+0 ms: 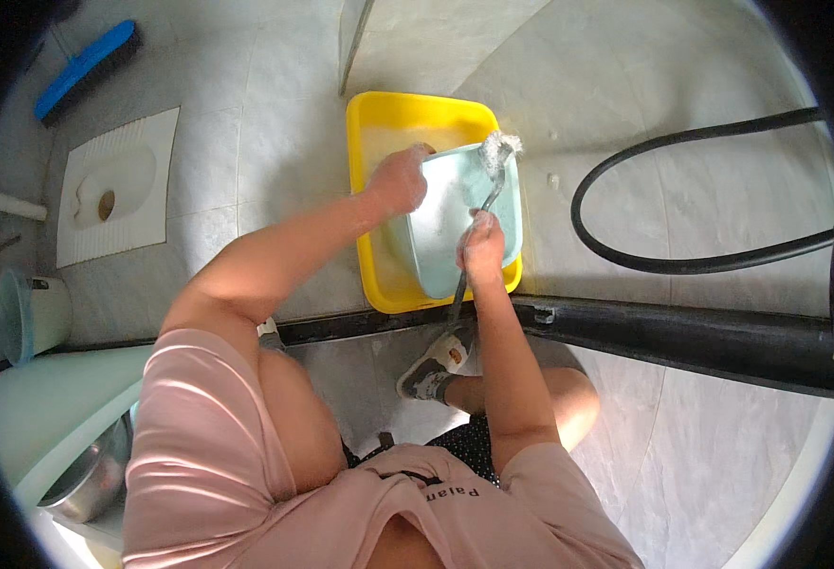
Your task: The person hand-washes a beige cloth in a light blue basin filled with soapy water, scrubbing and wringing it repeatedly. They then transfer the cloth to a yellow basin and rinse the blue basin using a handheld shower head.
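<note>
My left hand (402,179) grips the upper left rim of a pale blue plastic basin (445,213), its fingertips partly hidden behind the rim. The basin stands tilted inside a yellow rectangular plastic tub (372,267). Closed around the dark handle of a scrub brush (501,153) is my right hand (482,240), over the basin's right part. The brush's round white bristle head lies at the basin's upper right rim. White suds or wet bristles cover the head. Below my right hand the handle runs down past the tub's front edge.
A black hose (582,206) loops on the right. Along the front of the tub runs a dark raised sill (673,331). A squat toilet (114,186) and a blue broom (86,70) are at the left. Nearer are a bucket (20,316) and a metal pot (86,484).
</note>
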The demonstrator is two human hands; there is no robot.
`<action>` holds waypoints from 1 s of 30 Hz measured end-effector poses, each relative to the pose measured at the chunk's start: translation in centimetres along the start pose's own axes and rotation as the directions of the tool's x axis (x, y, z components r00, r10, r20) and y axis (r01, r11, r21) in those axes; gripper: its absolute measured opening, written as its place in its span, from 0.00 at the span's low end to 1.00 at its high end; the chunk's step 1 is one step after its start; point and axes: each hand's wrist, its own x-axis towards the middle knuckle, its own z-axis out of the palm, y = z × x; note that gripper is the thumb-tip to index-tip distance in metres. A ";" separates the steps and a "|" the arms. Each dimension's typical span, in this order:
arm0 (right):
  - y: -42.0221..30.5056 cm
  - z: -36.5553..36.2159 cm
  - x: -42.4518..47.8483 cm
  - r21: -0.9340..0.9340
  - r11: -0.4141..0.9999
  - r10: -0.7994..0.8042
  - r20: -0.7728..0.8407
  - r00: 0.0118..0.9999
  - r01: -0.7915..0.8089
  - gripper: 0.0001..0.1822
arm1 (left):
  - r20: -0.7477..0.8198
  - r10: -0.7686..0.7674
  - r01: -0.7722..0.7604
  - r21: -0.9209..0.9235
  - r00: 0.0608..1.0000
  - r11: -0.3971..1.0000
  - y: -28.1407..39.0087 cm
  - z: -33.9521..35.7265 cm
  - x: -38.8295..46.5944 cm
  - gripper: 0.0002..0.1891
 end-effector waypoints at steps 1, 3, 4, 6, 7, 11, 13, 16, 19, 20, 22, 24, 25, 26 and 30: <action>-1.8 -0.1 0.1 0.034 0.999 -0.023 0.019 1.000 0.023 0.16 | -0.009 -0.001 0.001 0.000 1.000 1.000 0.4 -0.4 -0.1 0.24; -3.0 0.6 2.1 0.152 0.982 -0.107 -0.035 0.994 0.111 0.20 | -0.023 0.005 -0.005 0.001 1.000 1.000 1.4 -0.8 -0.4 0.24; -2.7 0.6 3.2 0.144 0.982 -0.119 -0.061 0.991 0.127 0.20 | -0.027 0.027 -0.027 -0.006 0.999 1.000 1.4 -0.5 -0.3 0.24; -3.2 1.0 3.3 0.143 0.990 0.002 -0.034 0.999 0.003 0.16 | -0.051 0.055 -0.056 -0.012 0.997 0.998 0.7 -0.4 -0.3 0.25; -2.7 1.4 2.6 0.052 0.997 -0.049 -0.016 0.999 0.050 0.16 | -0.050 0.052 -0.053 -0.017 0.997 0.998 0.7 -0.4 -0.3 0.23; -3.1 2.6 2.2 -0.077 0.989 -0.129 0.021 0.991 0.130 0.21 | -0.063 0.059 -0.061 -0.030 0.996 0.998 0.5 -0.9 -0.4 0.19; -4.8 0.4 4.7 -0.087 0.996 -0.007 0.066 0.998 0.013 0.22 | -0.051 0.057 -0.058 -0.018 0.997 0.998 0.5 -1.0 -1.2 0.20; -3.5 0.2 5.6 0.111 0.991 0.079 -0.026 0.997 -0.076 0.22 | -0.025 0.066 -0.066 0.005 0.998 0.998 1.1 0.0 -1.8 0.21; -0.6 1.0 5.9 -0.313 0.885 -0.367 -0.012 0.930 0.345 0.17 | 0.018 0.042 -0.043 0.007 0.999 0.999 1.2 0.9 -2.2 0.25; 0.1 0.1 6.3 -0.343 0.845 -0.435 0.003 0.900 0.410 0.15 | 0.076 0.010 -0.009 -0.008 0.997 1.000 2.6 0.6 -2.3 0.25; -1.9 -0.8 6.3 -0.176 0.974 -0.131 0.082 0.988 0.144 0.07 | 0.119 -0.044 0.046 -0.010 0.992 0.999 3.0 -0.7 -3.4 0.25; -6.2 -1.5 4.2 0.147 0.983 0.115 -0.045 0.992 -0.107 0.06 | 0.112 -0.050 0.053 -0.020 0.992 0.998 2.3 -1.0 -3.5 0.26; -7.2 -2.3 3.4 0.313 0.925 0.252 -0.085 0.964 -0.215 0.06 | 0.095 -0.053 0.056 -0.019 0.994 0.998 2.4 -0.8 -3.3 0.26; -6.6 -3.0 3.7 0.365 0.903 0.275 -0.088 0.958 -0.226 0.15 | 0.078 -0.058 0.059 -0.018 0.995 0.998 2.3 -0.5 -3.1 0.26; -7.1 -2.9 2.4 0.403 0.909 0.191 -0.177 0.966 -0.106 0.26 | -0.001 -0.064 0.064 -0.002 0.998 0.998 1.4 0.0 -2.4 0.26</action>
